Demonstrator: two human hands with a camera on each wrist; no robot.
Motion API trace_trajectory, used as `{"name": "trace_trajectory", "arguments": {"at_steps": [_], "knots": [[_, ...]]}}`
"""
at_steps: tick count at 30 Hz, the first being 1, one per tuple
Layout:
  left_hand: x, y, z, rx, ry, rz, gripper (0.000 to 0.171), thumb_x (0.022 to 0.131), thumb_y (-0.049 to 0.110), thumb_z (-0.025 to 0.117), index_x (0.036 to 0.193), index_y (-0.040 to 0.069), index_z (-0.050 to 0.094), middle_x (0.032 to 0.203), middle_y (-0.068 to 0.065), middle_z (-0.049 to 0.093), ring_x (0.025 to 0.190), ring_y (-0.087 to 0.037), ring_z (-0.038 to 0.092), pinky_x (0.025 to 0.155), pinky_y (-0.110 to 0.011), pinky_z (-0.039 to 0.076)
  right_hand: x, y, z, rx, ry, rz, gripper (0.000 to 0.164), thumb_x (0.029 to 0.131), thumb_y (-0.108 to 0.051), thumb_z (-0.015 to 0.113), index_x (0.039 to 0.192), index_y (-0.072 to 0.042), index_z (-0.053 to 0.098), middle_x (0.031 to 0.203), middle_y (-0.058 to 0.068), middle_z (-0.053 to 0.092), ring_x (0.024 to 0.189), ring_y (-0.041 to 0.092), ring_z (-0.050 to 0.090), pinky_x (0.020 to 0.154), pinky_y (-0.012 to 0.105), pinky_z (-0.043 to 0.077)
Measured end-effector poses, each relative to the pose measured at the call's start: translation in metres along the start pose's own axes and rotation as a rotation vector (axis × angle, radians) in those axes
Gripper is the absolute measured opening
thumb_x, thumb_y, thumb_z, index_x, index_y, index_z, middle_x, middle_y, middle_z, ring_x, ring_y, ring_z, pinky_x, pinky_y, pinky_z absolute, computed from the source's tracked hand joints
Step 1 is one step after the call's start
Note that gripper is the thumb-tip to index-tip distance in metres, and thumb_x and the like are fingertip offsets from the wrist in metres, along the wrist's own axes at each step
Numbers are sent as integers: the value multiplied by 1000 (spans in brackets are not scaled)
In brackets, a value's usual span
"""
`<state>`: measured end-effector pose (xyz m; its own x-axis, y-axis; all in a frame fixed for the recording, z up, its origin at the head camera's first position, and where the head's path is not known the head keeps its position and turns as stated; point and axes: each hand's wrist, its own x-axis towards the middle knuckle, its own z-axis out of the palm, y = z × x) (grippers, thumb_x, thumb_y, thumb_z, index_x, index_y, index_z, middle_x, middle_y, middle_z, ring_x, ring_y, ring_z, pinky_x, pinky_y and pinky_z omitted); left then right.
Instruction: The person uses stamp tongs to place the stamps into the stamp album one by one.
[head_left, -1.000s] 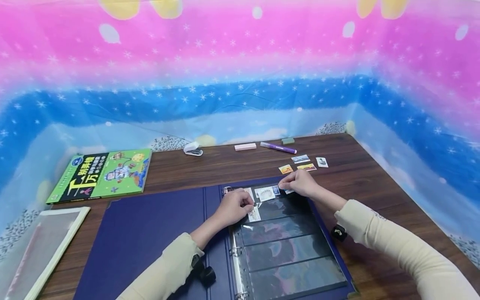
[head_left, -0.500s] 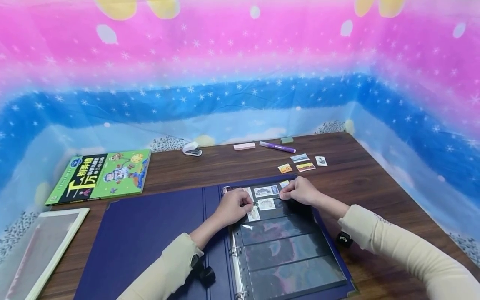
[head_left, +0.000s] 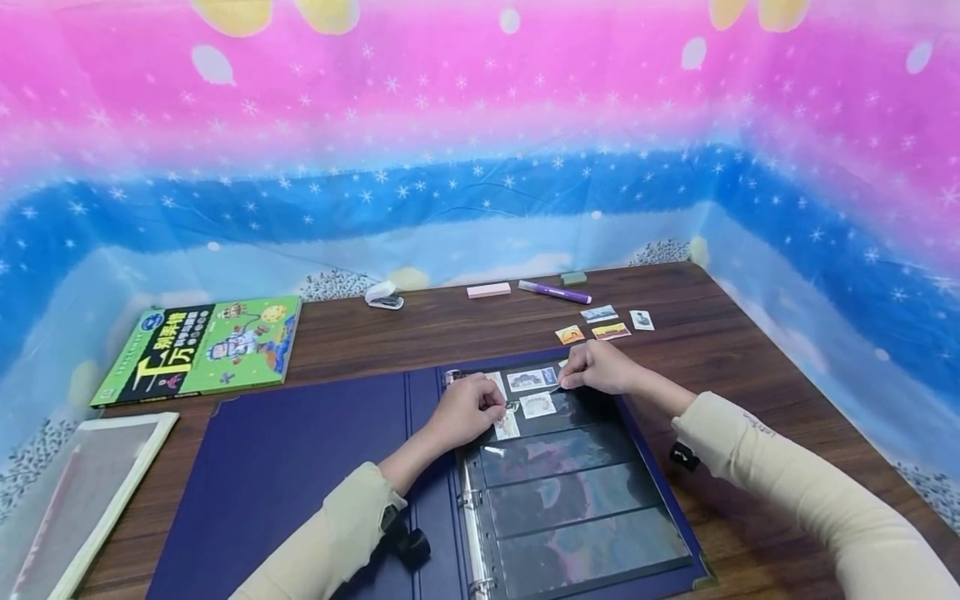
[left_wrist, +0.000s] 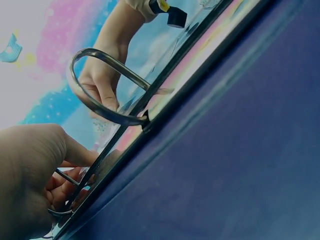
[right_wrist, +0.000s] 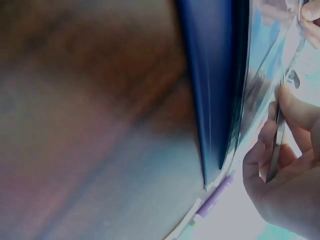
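Observation:
My left hand [head_left: 467,412] rests at the ring side of a black album page [head_left: 585,492], thumb and forefinger pinching the edge of a clear pocket strip beside a stamp [head_left: 507,425]. My right hand [head_left: 606,367] holds metal tweezers [right_wrist: 276,145] near the page's top right. Their tip reaches toward a pale stamp [head_left: 537,406] in the second row; whether it touches is too small to tell. Above that lies a wider stamp [head_left: 531,380] in the top row. The page is bound in an open navy ring binder [head_left: 300,467]. My hands partly hide other top-row stamps.
Loose stamps lie beyond the binder, among them a yellow-red one [head_left: 611,331]. Behind them are a purple marker [head_left: 555,292], a pink block [head_left: 489,290], a green block [head_left: 573,278] and a white stapler [head_left: 384,296]. A green book [head_left: 202,346] and a zip pouch [head_left: 105,492] lie left.
The pale stamp has moved from over the top-row stamp down into the second row, then slightly right. My right hand dipped and came back up a little. The left hand stays in place.

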<state>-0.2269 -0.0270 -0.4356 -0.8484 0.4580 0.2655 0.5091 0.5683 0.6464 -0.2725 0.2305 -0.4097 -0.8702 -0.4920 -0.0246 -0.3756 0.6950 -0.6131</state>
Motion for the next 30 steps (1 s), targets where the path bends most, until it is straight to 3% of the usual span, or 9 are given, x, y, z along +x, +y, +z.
{"name": "trace_trajectory", "arguments": {"at_steps": [8, 21, 30], "knots": [[2, -2, 2, 24, -10, 12, 5, 78, 10, 66, 73, 11, 67, 77, 0, 61, 65, -4, 50, 64, -18, 40, 4, -1, -5, 33, -101, -50, 8, 76, -11, 73, 82, -6, 76, 75, 5, 63, 66, 5, 47, 67, 20, 39], [3, -2, 1, 21, -2, -14, 5, 77, 10, 67, 73, 12, 67, 76, 1, 61, 65, -5, 50, 65, -19, 40, 12, -4, -16, -52, -171, -79, 6, 78, -12, 71, 81, -11, 77, 77, 0, 65, 71, 5, 47, 70, 21, 38], [1, -4, 1, 29, -8, -13, 4, 78, 11, 66, 74, 11, 68, 77, 1, 61, 65, -4, 50, 65, -18, 40, 15, -6, -13, -24, -253, -138, 8, 80, -12, 70, 83, -9, 76, 75, 1, 61, 68, 4, 42, 67, 20, 38]]}}
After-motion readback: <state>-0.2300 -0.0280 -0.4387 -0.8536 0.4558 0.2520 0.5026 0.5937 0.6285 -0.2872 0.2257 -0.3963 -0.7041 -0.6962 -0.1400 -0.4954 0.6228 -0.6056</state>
